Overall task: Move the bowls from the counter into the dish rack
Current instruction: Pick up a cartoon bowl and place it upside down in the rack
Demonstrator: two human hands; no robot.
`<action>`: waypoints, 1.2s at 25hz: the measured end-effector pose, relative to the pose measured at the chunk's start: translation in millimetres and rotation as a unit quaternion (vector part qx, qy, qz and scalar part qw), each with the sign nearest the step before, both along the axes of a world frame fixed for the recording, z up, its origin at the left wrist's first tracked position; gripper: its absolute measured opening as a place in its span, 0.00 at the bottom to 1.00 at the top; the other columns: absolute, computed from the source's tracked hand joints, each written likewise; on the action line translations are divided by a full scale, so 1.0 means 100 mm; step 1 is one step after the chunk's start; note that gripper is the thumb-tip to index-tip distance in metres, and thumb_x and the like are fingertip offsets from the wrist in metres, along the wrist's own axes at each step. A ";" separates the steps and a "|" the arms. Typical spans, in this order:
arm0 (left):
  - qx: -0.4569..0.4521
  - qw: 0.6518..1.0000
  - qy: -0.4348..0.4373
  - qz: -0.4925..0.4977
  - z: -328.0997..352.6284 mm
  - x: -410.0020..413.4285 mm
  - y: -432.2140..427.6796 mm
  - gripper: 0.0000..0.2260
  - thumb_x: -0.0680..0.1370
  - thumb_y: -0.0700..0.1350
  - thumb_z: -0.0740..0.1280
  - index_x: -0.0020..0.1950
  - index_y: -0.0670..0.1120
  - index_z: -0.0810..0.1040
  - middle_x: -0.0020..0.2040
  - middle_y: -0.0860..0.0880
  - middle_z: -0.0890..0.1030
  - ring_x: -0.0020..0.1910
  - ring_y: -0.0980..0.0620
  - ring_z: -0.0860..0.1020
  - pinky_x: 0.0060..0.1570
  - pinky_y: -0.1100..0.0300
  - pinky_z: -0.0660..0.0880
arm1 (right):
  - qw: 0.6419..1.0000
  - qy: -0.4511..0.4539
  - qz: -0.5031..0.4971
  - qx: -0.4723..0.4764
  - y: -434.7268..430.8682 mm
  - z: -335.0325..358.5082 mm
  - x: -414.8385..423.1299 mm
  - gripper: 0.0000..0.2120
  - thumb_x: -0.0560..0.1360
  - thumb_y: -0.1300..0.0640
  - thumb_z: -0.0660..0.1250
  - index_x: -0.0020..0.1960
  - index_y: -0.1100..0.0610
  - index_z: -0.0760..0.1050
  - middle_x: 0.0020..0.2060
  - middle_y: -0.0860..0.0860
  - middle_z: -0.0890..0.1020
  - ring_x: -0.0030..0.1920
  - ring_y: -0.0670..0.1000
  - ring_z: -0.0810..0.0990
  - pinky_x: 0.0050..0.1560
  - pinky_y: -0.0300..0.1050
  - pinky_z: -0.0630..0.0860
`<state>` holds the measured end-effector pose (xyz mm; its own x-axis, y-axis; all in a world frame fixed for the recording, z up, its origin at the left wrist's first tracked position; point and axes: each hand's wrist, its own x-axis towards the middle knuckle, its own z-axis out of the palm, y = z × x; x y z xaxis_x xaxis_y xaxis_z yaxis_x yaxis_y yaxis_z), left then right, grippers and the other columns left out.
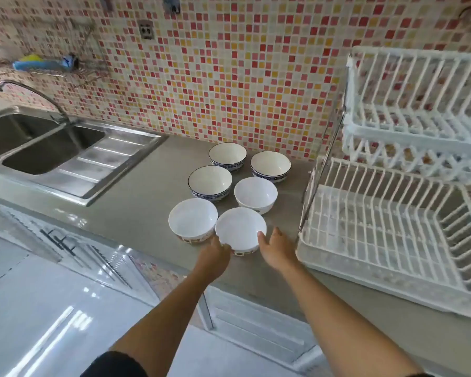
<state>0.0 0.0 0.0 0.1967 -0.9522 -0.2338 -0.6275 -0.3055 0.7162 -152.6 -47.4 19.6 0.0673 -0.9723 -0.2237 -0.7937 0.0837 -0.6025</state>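
Note:
Several bowls stand grouped on the grey counter [136, 210]. The nearest white bowl [239, 229] has a patterned base and sits between my two hands. My left hand [215, 254] curls against its lower left side. My right hand [276, 247] presses its right side, thumb at the rim, fingers spread. Another white bowl [193, 219] touches it on the left, and a third [255, 194] stands behind. Farther back are three blue-rimmed bowls [210, 182]. The white two-tier dish rack [324, 257] stands to the right, both tiers empty.
A steel double sink [52, 156] with a curved tap [33, 93] lies at the left. The mosaic-tiled wall [229, 77] runs behind the counter. The rack's upper tier [419, 131] overhangs the lower one. The counter's front edge drops to white cabinet doors [256, 322].

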 end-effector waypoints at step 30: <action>-0.386 0.842 0.366 -0.089 2.72 -0.31 -0.25 0.06 0.80 0.56 0.50 0.47 0.62 0.65 0.53 0.57 0.74 0.52 0.56 0.79 0.39 0.72 0.78 | 0.843 -0.483 0.013 -0.237 0.23 2.49 -0.45 0.22 0.63 0.30 0.60 0.49 0.40 0.59 0.54 0.46 0.72 0.57 0.48 0.75 0.60 0.48 0.74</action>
